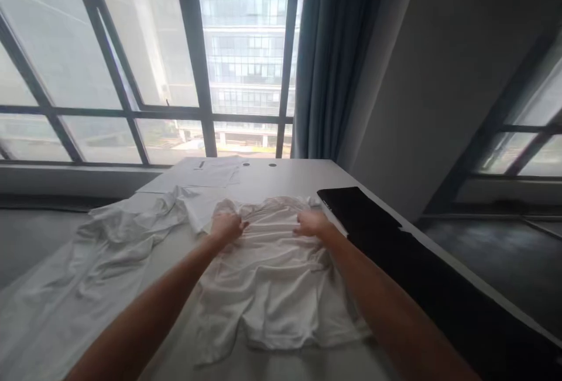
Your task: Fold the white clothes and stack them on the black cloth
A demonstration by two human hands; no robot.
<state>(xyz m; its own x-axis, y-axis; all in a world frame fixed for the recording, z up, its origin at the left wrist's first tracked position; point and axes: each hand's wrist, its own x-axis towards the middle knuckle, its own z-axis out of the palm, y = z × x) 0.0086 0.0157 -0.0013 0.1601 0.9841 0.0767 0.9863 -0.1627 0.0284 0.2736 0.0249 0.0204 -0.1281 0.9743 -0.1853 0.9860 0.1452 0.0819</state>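
A wrinkled white T-shirt (276,287) lies spread on the table in front of me, its hem toward me and loose folds running across it. My left hand (227,227) grips the cloth near its far left corner, fingers closed. At the far right part of the same shirt, my right hand (311,223) pinches the fabric between thumb and fingers. Between the hands the cloth is gathered into creases. The fingertips are partly hidden by the hands and cloth.
A crumpled white cloth (100,258) hangs over the table's left side. White papers (211,171) lie at the back left of the white table (290,179). Black folded fabric (355,205) runs along the right edge. Windows and a blue curtain (325,65) stand beyond.
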